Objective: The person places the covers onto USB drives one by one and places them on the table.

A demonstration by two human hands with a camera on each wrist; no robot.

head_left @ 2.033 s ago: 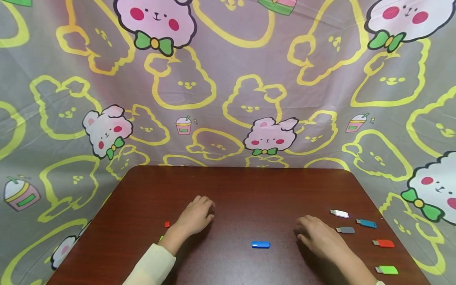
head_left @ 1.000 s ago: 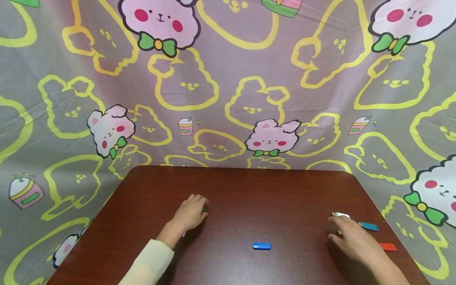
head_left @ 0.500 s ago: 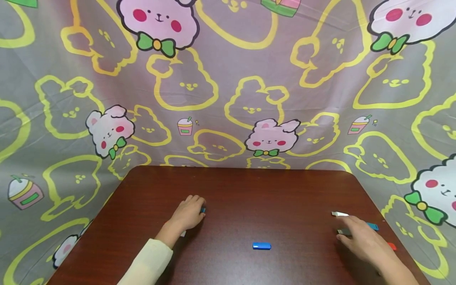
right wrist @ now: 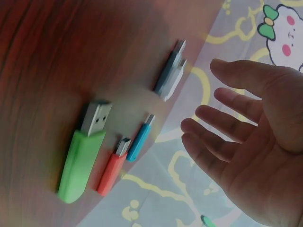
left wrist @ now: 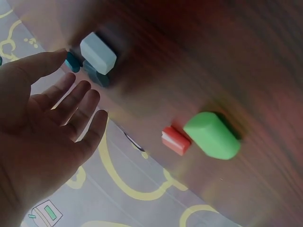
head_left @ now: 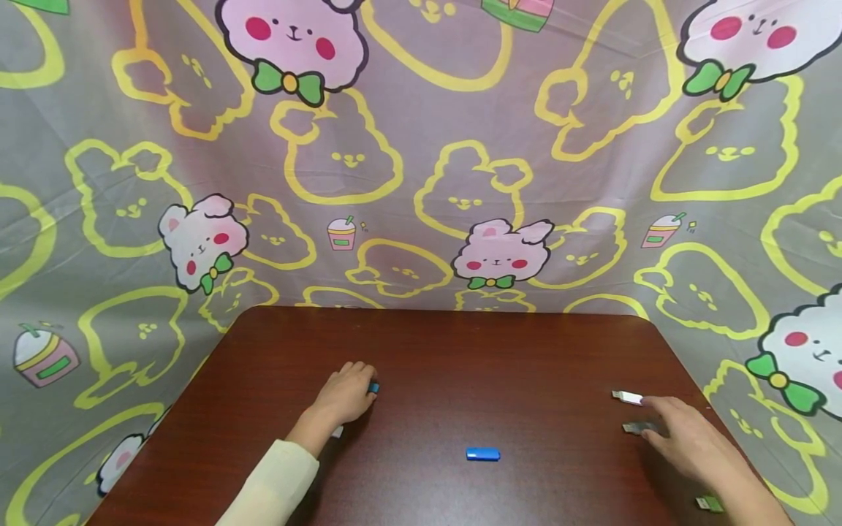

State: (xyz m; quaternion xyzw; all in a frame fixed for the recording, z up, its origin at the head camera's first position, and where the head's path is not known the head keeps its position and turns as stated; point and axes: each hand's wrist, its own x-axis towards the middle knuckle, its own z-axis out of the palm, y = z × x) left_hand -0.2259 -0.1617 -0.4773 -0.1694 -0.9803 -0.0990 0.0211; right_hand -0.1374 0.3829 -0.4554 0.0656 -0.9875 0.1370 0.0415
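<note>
My left hand [head_left: 346, 394] is over the left part of the table with its fingers loosely bent. The left wrist view shows its thumb tip beside a small teal cap [left wrist: 72, 62], near a grey cap [left wrist: 96, 75] and a white cap [left wrist: 98, 53]. My right hand [head_left: 691, 438] holds nothing, its fingers relaxed and parted. Its fingertips overlap the ends of a white USB stick [head_left: 628, 397] and a grey USB stick [head_left: 636, 428] in the head view. Under its wrist a green USB stick [head_left: 710, 503] is partly hidden. A red USB stick [right wrist: 112, 170] and a teal USB stick [right wrist: 140, 142] show in the right wrist view.
A blue USB stick [head_left: 483, 454], its metal plug not showing, lies mid-table between the hands. Red [left wrist: 175, 140] and green [left wrist: 212, 135] caps lie on the left side. A patterned cloth [head_left: 408, 183] surrounds the brown table [head_left: 460, 351].
My right hand has moved right, over the USB sticks, hiding the red and teal ones in the head view. My left hand has shifted slightly left. The blue stick stays put.
</note>
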